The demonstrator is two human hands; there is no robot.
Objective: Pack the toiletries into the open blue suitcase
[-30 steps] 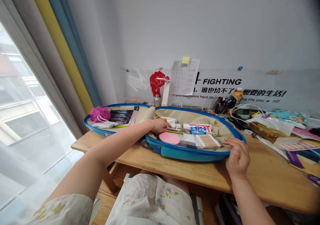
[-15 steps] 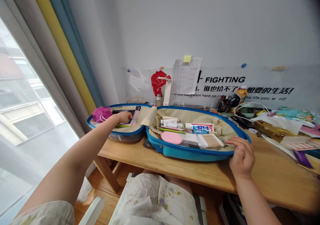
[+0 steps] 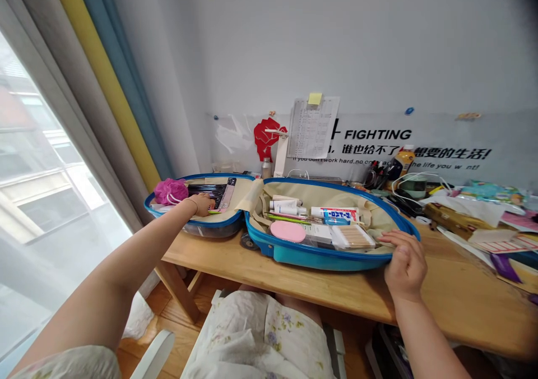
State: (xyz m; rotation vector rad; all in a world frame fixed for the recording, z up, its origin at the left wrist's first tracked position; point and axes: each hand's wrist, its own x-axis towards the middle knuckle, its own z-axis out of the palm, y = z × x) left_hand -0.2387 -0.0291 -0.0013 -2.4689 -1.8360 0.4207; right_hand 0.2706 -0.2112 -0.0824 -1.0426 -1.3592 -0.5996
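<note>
An open blue suitcase point(image 3: 336, 261) lies on the desk with its two halves spread apart. My left hand point(image 3: 202, 204) is inside the left half, fingers curled low beside a thin yellow-green item point(image 3: 214, 212); whatever they grip is hidden. Beyond the fingers lie a dark flat pack point(image 3: 208, 189) and a pinkish packet with a black top point(image 3: 229, 191). A purple bath puff point(image 3: 171, 191) sits left of the wrist. My right hand point(image 3: 406, 261) is closed over the right half's rim. That half holds a pink oval case point(image 3: 288, 231), cotton swabs point(image 3: 353, 236), a toothpaste box point(image 3: 334, 213) and white tubes point(image 3: 286, 206).
Clutter covers the desk point(image 3: 454, 295) at the right: a brown pouch point(image 3: 458, 220), papers, cables, pens and an orange-capped drink bottle point(image 3: 404, 159). A white lamp point(image 3: 281, 155) stands behind the suitcase. Curtains point(image 3: 105, 76) hang at the left.
My left hand has drawn back toward me and slightly left, off the dark pack and pinkish packet, down near the yellow-green item. My right hand stays on the rim.
</note>
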